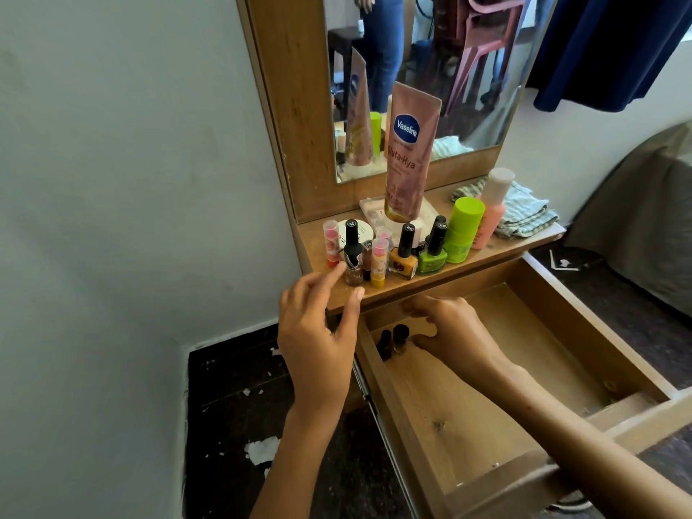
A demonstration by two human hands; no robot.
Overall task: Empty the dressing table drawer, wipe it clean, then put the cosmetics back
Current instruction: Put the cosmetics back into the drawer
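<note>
The wooden drawer (483,413) stands pulled out. Two small dark-capped bottles (393,337) stand in its far left corner. My right hand (445,324) reaches into that corner beside them, fingers loosely bent, holding nothing I can see. My left hand (318,331) hovers at the table top's front edge, fingers spread and relaxed, its fingertip near a clear nail polish bottle (354,256). On the table top (468,265) stand lip balm tubes (379,262), orange (403,260) and green (433,252) nail polish, a green container (464,230), a pink bottle (492,207) and a tall Vaseline tube (406,155).
A striped cloth (524,215) lies folded at the table top's right end. The mirror (423,76) rises behind the cosmetics. A wall is close on the left, with dark floor and white scraps (262,451) below. A bed edge (644,219) is at right.
</note>
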